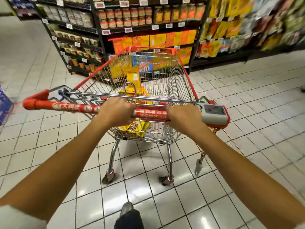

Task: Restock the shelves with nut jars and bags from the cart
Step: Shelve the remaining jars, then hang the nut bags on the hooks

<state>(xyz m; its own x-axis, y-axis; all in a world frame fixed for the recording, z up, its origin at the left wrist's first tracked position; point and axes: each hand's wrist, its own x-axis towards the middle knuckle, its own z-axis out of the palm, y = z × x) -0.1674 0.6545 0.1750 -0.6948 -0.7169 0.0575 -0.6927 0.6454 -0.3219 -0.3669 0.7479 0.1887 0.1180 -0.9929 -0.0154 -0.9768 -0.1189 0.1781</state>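
- The left hand (118,111) and the right hand (184,117) were both wrapped tight around the red plastic-sleeved handle bar (72,107) of a chrome wire shopping cart (178,80); neither held any stock.
- The cart stood on the pale tiled floor (247,100), its nose pointing at the corner of the dark metal shelves (99,33).
- Yellow foil bags (134,78) lay in the basket, one standing upright near the middle, others lower down behind the handle; no jars could be made out in the cart.
- On the shelves, rows of clear jars with orange labels (125,17) sat on an upper tier, with orange and yellow packets (158,39) below them.
- The bags would probably be light and soft, crinkly and a bit slick, their contents shifting inside; a pinch at the sealed top edge or a palm around the middle seemed the safest hold.
- Any jars would likely be heavier and rigid, perhaps breakable; a full grip around the body, rather than the lid, looked wiser.
- Restocking looked not yet begun at this stop.
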